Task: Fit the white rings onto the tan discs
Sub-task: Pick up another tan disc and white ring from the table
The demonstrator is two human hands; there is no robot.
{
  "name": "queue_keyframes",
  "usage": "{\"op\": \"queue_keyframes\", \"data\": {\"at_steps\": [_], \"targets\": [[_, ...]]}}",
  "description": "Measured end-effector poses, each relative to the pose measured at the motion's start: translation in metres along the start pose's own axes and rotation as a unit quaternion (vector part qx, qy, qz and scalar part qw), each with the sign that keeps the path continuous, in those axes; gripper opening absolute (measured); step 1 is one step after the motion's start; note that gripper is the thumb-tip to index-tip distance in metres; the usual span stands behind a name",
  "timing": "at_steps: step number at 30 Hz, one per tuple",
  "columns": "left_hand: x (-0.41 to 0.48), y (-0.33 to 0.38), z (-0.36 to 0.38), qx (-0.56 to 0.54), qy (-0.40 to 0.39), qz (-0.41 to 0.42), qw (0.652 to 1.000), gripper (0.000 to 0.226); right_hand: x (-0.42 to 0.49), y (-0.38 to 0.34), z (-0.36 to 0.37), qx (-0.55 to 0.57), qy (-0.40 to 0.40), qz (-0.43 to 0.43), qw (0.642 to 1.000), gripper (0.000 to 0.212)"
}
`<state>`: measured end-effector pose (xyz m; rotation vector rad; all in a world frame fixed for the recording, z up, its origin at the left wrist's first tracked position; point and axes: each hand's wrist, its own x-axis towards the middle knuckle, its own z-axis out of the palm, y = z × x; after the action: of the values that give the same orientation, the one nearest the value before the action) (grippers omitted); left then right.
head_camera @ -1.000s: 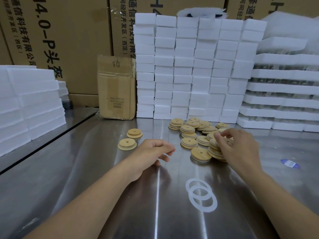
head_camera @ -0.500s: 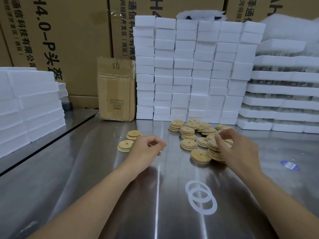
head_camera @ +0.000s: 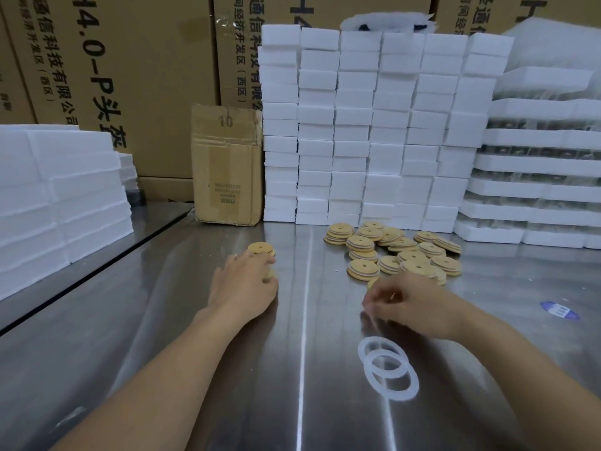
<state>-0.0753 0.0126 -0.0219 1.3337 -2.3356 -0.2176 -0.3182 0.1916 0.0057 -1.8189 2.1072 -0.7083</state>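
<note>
Two white rings [head_camera: 367,372] lie overlapping on the steel table [head_camera: 162,369], near and to the right. A pile of tan discs [head_camera: 360,243] with centre holes sits beyond them. My right hand [head_camera: 413,305] hovers between pile and rings with curled fingers, and a sliver of tan disc shows between them. It hides part of the pile's nearest disc. Off to the left one tan disc [head_camera: 260,248] lies alone. Just in front of it, my left hand [head_camera: 244,284] covers a second disc, fingers curled over its edge.
White foam blocks [head_camera: 374,125] are stacked along the back, foam trays [head_camera: 536,177] at the right, more foam [head_camera: 58,190] at the left. A small cardboard box [head_camera: 227,167] stands behind the left discs. A blue sticker [head_camera: 559,310] lies at the right.
My right hand has pulled back from the disc pile toward the rings. My left hand has moved left and away, onto the nearer of the two separate discs.
</note>
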Motion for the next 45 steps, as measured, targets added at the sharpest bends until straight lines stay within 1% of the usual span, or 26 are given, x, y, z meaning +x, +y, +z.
{"op": "queue_keyframes", "data": {"at_steps": [1, 2, 3, 5, 7, 8, 10, 11, 12, 14, 15, 18, 20, 21, 24, 27, 29, 33, 35, 37, 39, 41, 43, 45], "targets": [[0.0, 0.001, 0.0, -0.008, 0.002, -0.012, 1.0, 0.042, -0.003, -0.005, -0.001, 0.027, -0.063, 0.0, 0.998, 0.004], [0.0, 0.002, 0.0, -0.011, 0.003, -0.025, 1.0, 0.043, -0.005, -0.009, -0.003, 0.043, -0.11, -0.001, 0.993, 0.009], [0.0, 0.002, 0.0, -0.009, 0.005, -0.036, 0.999, 0.042, -0.006, -0.011, -0.006, 0.045, -0.139, -0.003, 0.989, 0.011], [0.0, 0.002, 0.0, -0.011, 0.012, -0.041, 0.999, 0.039, -0.008, -0.015, -0.009, 0.038, -0.166, -0.012, 0.985, 0.009], [-0.001, 0.005, 0.0, -0.035, 0.029, -0.03, 0.998, 0.035, -0.009, -0.016, -0.008, 0.048, -0.172, -0.014, 0.984, 0.006], [0.0, 0.007, 0.0, -0.07, 0.039, -0.026, 0.996, 0.033, -0.009, -0.016, -0.008, 0.049, -0.172, -0.016, 0.984, 0.005], [0.001, 0.016, 0.0, -0.19, 0.053, -0.027, 0.98, 0.031, -0.01, -0.017, -0.007, 0.043, -0.172, -0.018, 0.984, 0.004], [0.002, 0.02, 0.0, -0.263, 0.054, -0.033, 0.963, 0.032, -0.01, -0.017, -0.007, 0.039, -0.172, -0.018, 0.984, 0.004], [0.004, 0.024, 0.0, -0.341, 0.047, -0.045, 0.938, 0.036, -0.01, -0.018, -0.007, 0.033, -0.173, -0.019, 0.984, 0.004], [0.003, 0.031, -0.001, -0.482, 0.008, -0.08, 0.873, 0.051, -0.01, -0.02, -0.007, 0.02, -0.17, -0.02, 0.985, 0.004], [0.002, 0.033, -0.001, -0.525, -0.011, -0.094, 0.846, 0.059, -0.01, -0.021, -0.007, 0.013, -0.166, -0.021, 0.986, 0.005], [0.002, 0.036, 0.001, -0.594, -0.05, -0.116, 0.794, 0.073, -0.009, -0.023, -0.004, 0.0, -0.157, -0.023, 0.987, 0.003], [-0.001, 0.04, 0.002, -0.619, -0.084, -0.126, 0.77, 0.072, -0.007, -0.025, -0.001, 0.006, -0.137, -0.033, 0.99, 0.006], [-0.003, 0.042, 0.004, -0.621, -0.103, -0.129, 0.766, 0.067, -0.006, -0.026, 0.001, 0.02, -0.113, -0.048, 0.992, 0.01], [-0.008, 0.05, 0.007, -0.619, -0.144, -0.123, 0.762, 0.047, -0.002, -0.029, 0.007, 0.096, -0.016, -0.089, 0.991, 0.015], [-0.013, 0.058, 0.005, -0.612, -0.176, -0.098, 0.765, 0.037, 0.002, -0.03, 0.013, 0.153, 0.066, -0.109, 0.98, 0.013], [-0.016, 0.062, 0.003, -0.612, -0.21, -0.075, 0.759, 0.033, 0.004, -0.03, 0.017, 0.17, 0.113, -0.111, 0.973, 0.016], [-0.019, 0.066, 0.002, -0.593, -0.262, -0.028, 0.761, 0.028, 0.005, -0.028, 0.022, 0.196, 0.165, -0.099, 0.962, 0.016], [-0.021, 0.067, 0.003, -0.577, -0.283, 0.018, 0.766, 0.027, 0.004, -0.029, 0.023, 0.19, 0.179, -0.101, 0.96, 0.019], [-0.023, 0.067, 0.006, -0.564, -0.278, 0.06, 0.775, 0.03, 0.004, -0.03, 0.025, 0.179, 0.196, -0.102, 0.959, 0.022], [-0.022, 0.067, 0.009, -0.548, -0.244, 0.079, 0.796, 0.033, 0.004, -0.029, 0.024, 0.173, 0.221, -0.099, 0.955, 0.02], [-0.021, 0.066, 0.009, -0.531, -0.223, 0.09, 0.812, 0.031, 0.006, -0.025, 0.022, 0.173, 0.244, -0.083, 0.951, 0.016], [-0.021, 0.064, 0.009, -0.51, -0.213, 0.101, 0.828, 0.03, 0.007, -0.02, 0.019, 0.17, 0.248, -0.064, 0.952, 0.014], [-0.021, 0.063, 0.009, -0.494, -0.204, 0.103, 0.839, 0.03, 0.009, -0.015, 0.019, 0.177, 0.232, -0.053, 0.955, 0.016]]}}
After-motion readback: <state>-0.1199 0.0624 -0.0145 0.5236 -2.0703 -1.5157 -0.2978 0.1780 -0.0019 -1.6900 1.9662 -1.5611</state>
